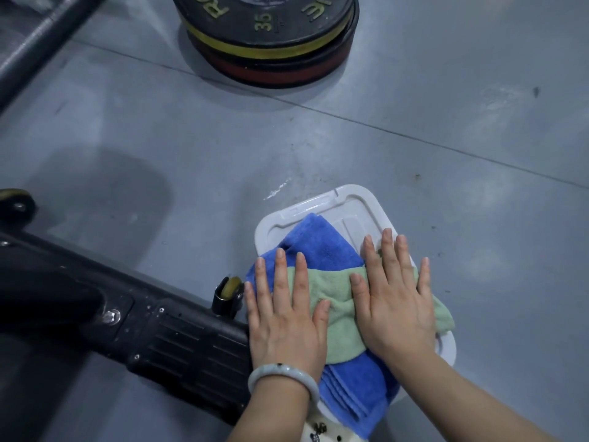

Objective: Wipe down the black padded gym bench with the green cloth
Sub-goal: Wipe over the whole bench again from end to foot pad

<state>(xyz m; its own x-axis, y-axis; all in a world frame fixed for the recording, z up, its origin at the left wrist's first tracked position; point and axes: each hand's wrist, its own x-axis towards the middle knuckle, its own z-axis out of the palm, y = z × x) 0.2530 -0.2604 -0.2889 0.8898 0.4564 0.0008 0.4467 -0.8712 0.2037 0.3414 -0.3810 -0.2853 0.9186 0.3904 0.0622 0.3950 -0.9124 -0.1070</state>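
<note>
Down on the floor, the green cloth (338,301) lies crumpled across a folded blue towel (322,247), which sits on a white plastic lid (350,202). Both hands lie flat on it, fingers straight and spread, grasping nothing: the left hand (283,314) covers the cloth's left edge and part of the towel, the right hand (395,298) presses its right half, with cloth showing between them and past the right hand's outer side. A pale bangle (280,374) circles the left wrist. Just left stands the black bench base (159,339) with a small wheel (229,291). Stacked weight plates (271,36) lie well apart, farther off.
</note>
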